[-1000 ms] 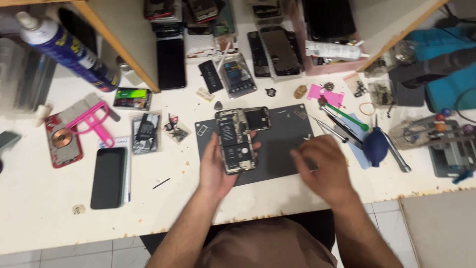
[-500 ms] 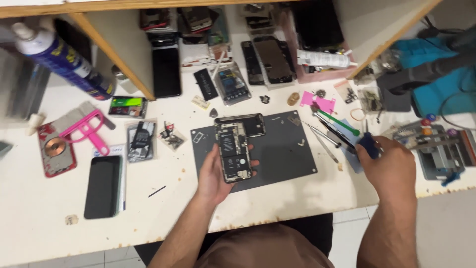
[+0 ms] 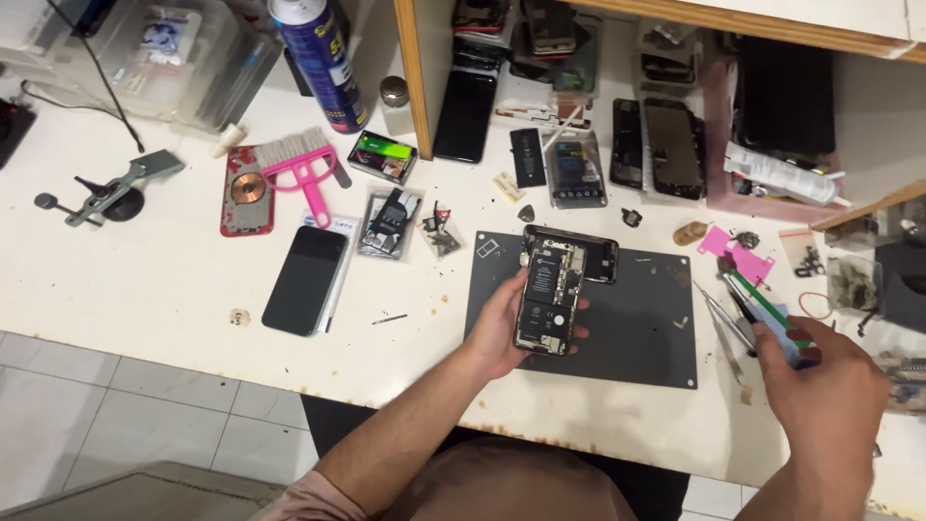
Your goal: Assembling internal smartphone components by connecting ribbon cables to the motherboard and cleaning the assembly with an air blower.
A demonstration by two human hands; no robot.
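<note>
Left hand [image 3: 502, 323] clamped on opened phone [image 3: 548, 294] over black mat [image 3: 637, 318]; right hand [image 3: 820, 391] closing around green-handled tool [image 3: 762, 301] among tweezers [image 3: 719, 318]. Tool-picking step; next needs precise tip placement inside phone.

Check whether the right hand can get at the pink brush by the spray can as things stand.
Probably not directly. The right hand is at the far right among the tools, the pink brush lies far left, and the left hand holding the opened phone sits between them.
</note>
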